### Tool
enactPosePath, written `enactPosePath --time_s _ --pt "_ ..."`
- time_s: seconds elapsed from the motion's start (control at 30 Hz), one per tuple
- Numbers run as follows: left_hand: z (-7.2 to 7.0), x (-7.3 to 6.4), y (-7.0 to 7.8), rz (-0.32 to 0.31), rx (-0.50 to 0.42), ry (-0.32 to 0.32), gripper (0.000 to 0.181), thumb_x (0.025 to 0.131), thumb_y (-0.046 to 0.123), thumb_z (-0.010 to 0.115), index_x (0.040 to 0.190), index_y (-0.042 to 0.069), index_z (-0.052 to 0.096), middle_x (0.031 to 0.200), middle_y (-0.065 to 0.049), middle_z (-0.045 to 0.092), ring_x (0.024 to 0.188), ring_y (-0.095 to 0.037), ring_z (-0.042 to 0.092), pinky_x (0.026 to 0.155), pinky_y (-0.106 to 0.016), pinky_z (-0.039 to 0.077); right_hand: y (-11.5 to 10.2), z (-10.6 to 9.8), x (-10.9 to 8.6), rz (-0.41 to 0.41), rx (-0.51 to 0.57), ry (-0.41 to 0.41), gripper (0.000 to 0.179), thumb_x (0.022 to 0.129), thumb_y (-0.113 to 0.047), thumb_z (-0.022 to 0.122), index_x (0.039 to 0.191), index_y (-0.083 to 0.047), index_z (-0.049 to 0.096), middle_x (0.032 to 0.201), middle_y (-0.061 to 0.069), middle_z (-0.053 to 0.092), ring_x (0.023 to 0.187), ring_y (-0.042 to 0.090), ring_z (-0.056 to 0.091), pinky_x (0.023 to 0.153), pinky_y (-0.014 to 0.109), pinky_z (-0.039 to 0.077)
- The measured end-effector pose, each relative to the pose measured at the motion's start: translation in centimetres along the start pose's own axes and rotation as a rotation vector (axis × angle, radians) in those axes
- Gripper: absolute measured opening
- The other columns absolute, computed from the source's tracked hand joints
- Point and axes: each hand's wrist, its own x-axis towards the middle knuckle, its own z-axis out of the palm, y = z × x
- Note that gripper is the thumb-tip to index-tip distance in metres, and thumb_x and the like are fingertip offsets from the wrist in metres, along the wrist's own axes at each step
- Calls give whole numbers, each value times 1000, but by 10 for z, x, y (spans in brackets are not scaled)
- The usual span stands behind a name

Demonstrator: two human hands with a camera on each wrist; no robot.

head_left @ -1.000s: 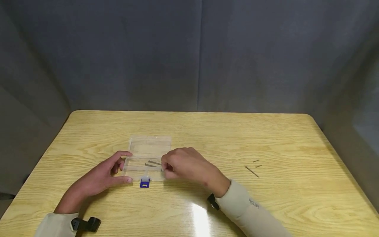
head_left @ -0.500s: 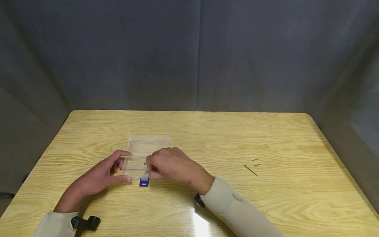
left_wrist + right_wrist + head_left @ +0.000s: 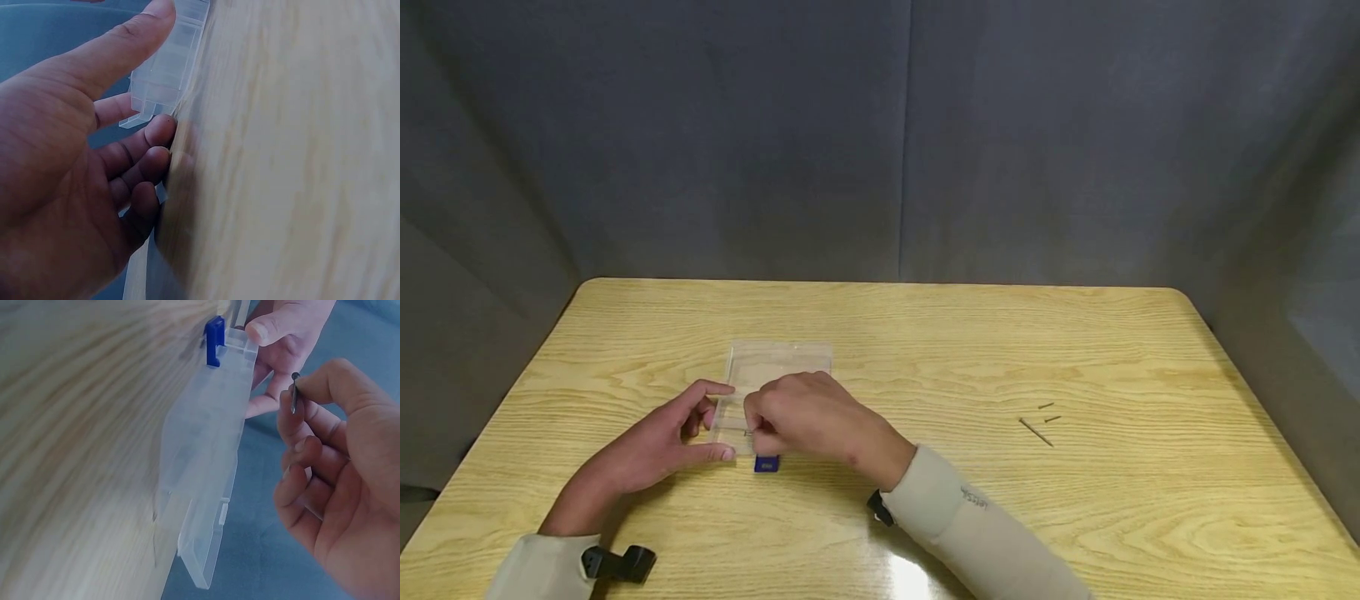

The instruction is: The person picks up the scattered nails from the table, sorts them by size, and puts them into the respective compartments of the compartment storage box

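A clear plastic compartment box point(image 3: 724, 421) lies on the table with its lid point(image 3: 780, 357) folded back and its blue latch point(image 3: 766, 464) toward the front. My left hand point(image 3: 658, 437) holds the box's left end between thumb and index finger; the other fingers are loosely curled beside it in the left wrist view. Above the box, my right hand point(image 3: 820, 417) pinches a short nail point(image 3: 295, 392) between thumb and index finger. This hand hides most of the compartments in the head view, including the nails seen there earlier.
On the wooden table point(image 3: 1135, 500), one longer nail point(image 3: 1036, 432) and two short nails point(image 3: 1046, 406) lie to the right. Dark grey curtains point(image 3: 895, 142) hang behind the table and at its sides.
My right hand has moved left over the box, from its right end to above its left-middle part. The left hand and the box have stayed in place.
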Motion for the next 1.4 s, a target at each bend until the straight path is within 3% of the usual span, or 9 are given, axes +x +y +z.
enactPosePath --time_s 0.43,0.67,0.8,1.0,1.4 --pt "0 3 0 -2 -18 -24 59 91 24 82 140 20 49 96 -7 49 79 -20 46 70 -31 39 -4 4 15 13 6 -17 25 89 -9 71 73 -21 55 67 -12 44 60 1 37 53 19 30" --pt "0 4 0 -5 -18 -27 58 92 23 82 140 18 49 95 -7 47 79 -20 45 69 -32 38 -3 3 18 47 -13 -13 21 93 -14 73 77 -24 62 73 -15 54 64 1 44 55 20 36" --pt "0 6 0 -11 -5 -22 59 91 25 82 140 19 49 96 -7 47 79 -19 45 69 -32 38 1 0 15 61 -42 1 22 96 -15 69 78 -25 64 73 -16 56 66 1 46 56 20 38" --pt "0 4 0 -19 9 -13 63 90 21 83 142 11 48 96 -5 45 79 -18 43 68 -31 37 7 -6 3 96 -84 3 23 97 -14 64 78 -26 63 71 -17 55 67 2 49 58 22 41" --pt "-1 0 -1 -27 12 1 64 89 24 84 141 10 50 96 -5 45 79 -16 43 68 -31 37 14 -10 -10 124 -110 4 21 97 -15 69 79 -25 64 71 -16 55 66 3 49 58 24 42"
